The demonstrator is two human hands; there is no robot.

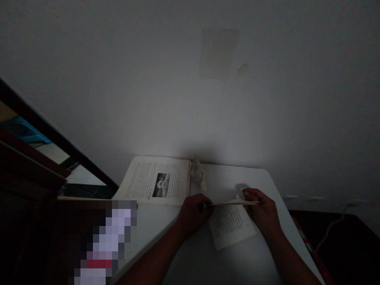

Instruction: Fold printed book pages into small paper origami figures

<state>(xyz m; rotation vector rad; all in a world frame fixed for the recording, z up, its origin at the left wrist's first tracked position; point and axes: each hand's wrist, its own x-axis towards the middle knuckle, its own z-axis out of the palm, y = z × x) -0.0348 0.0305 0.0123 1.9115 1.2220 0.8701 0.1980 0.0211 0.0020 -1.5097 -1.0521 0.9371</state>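
Note:
Between my two hands is a printed paper sheet (233, 225), raised over the white table (154, 237). Its upper edge looks folded or seen edge-on, and its lower part hangs toward me with rows of text showing. My left hand (196, 211) is closed on the sheet's left end, fingers curled. The right end is pinched in my right hand (263, 208), thumb and fingers together. Just beyond my left hand stands a small folded paper shape (198, 174). A printed book or stack of pages (139, 178) with a dark picture lies at the table's far left.
A grey wall (148, 99) rises right behind the table. At left are a dark slanted frame (56, 132) and dark wooden furniture (29, 166). On the right a pale cable (329, 227) runs over a dark surface. A blurred patch (109, 241) covers the lower left.

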